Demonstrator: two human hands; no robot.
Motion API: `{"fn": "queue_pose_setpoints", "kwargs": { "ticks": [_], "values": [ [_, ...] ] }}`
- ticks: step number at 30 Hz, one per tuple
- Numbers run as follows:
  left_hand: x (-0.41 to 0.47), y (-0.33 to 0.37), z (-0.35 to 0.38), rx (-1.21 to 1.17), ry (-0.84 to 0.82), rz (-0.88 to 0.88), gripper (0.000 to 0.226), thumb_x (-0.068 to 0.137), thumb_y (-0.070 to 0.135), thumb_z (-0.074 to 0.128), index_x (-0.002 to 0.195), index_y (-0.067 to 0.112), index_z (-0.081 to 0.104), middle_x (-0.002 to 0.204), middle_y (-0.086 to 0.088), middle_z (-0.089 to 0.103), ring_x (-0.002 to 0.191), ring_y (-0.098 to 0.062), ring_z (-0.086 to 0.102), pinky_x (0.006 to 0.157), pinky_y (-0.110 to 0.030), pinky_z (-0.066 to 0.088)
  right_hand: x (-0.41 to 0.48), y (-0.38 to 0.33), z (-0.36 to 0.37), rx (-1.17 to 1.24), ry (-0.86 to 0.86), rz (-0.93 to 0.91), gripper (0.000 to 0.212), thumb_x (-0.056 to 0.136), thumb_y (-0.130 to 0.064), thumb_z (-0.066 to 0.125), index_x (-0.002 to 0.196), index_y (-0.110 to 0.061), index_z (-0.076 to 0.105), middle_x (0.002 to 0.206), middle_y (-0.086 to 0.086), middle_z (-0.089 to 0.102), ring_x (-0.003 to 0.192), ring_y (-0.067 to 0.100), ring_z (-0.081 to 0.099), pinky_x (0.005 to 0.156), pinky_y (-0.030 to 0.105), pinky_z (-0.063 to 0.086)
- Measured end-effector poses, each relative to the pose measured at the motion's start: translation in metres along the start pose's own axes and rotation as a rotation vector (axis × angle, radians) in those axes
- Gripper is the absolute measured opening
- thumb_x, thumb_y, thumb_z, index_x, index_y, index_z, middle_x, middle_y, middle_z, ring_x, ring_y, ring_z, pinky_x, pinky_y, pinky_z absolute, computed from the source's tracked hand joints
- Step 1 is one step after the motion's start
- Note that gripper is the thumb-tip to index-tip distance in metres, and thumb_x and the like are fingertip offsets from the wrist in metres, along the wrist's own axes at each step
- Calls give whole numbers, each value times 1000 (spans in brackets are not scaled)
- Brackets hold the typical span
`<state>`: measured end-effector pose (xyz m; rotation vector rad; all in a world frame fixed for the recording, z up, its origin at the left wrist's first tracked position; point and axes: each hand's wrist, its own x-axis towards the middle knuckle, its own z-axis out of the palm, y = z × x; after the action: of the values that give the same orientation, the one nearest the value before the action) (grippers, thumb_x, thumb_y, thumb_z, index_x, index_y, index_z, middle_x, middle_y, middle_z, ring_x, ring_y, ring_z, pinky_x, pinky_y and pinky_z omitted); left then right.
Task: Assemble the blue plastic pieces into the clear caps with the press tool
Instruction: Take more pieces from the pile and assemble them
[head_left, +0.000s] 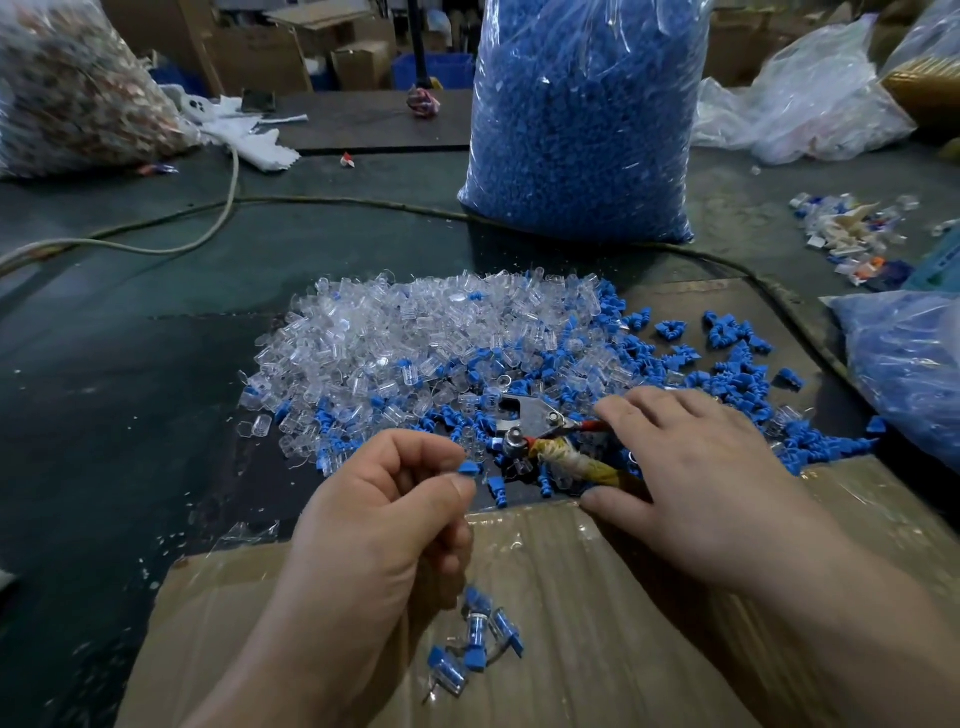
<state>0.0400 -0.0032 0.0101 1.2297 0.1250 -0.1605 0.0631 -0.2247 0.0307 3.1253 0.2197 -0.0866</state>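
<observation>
Pinching wedge-headed blue plastic piece (467, 469)

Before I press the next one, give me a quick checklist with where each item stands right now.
1. Blue piece held: ok, the left hand pinches a blue piece between thumb and forefinger.
2. Clear cap on that piece: cannot tell.
3. Grip on the press tool: not ok, the right hand lies over its handles with fingers straight.
4. Tool head free: not ok, loose pieces crowd it.
5. Supply of clear caps: ok, a pile lies behind the tool.
6. Spot for finished pieces: ok, several lie on the cardboard.
</observation>
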Motion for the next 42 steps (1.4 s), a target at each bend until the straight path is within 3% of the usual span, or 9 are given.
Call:
{"fn": "queue_pose_setpoints", "kwargs": {
  "ticks": [7,12,16,18,20,26,31,36,42],
  "values": [
    [0,-1,-2,19,2,-28,17,82,-2,68,83,16,70,58,-12,54,45,-18,48,40,-25,40,8,4,-2,19,14,-43,74,72,-80,35,137,-45,29,135,-22,46,124,15,31,101,40,34],
    [-1,0,-2,47,-10,-5,16,78,0,69,82,15,70,59,-9,57,46,-17,51,40,-24,44,11,0,-2,91,64,-60,54,76,-65,54,125,-44,45,115,-24,55,113,12,32,96,37,30],
    [0,-1,-3,66,8,26,19,83,-3,67,83,16,70,60,-8,58,47,-17,53,41,-25,44,6,0,-6,120,175,-24,44,75,-57,50,115,-39,50,97,-16,50,95,10,39,87,34,37],
    [1,-2,-5,42,7,19,17,83,0,68,85,17,69,61,-7,57,50,-18,51,42,-29,41,-2,0,-13,230,301,-14,47,77,-52,48,120,-33,50,95,-10,51,85,12,47,72,34,45],
    [0,-2,-7,30,-9,2,16,81,4,69,88,19,69,62,-8,57,50,-20,50,44,-31,40,-11,-4,-20,338,397,-54,43,77,-46,49,118,-34,48,92,-8,53,75,12,51,57,28,43],
    [3,-5,-10,121,-15,65,11,86,12,66,89,23,67,63,-7,60,47,-17,51,41,-29,42,-23,-20,-21,252,147,-255,50,76,-61,39,115,-36,57,91,-20,55,79,2,53,66,23,48],
    [5,-7,-13,146,-20,107,12,80,14,64,87,24,66,62,-5,59,47,-18,52,41,-28,42,-25,-21,-20,255,145,-280,52,77,-65,39,118,-38,56,94,-21,56,83,2,53,66,22,47],
    [1,-1,-12,161,-51,143,16,85,5,62,86,21,67,68,-3,63,52,-16,55,43,-27,46,-26,-22,-20,260,116,-294,59,77,-67,36,128,-42,48,105,-25,53,94,0,51,77,25,48],
    [-3,5,-9,225,-56,151,31,94,-5,56,83,21,67,66,-5,62,52,-16,56,45,-25,49,-27,-24,-23,241,176,-279,56,78,-63,43,117,-29,66,85,-19,62,74,6,58,60,28,53]
  ]
}}
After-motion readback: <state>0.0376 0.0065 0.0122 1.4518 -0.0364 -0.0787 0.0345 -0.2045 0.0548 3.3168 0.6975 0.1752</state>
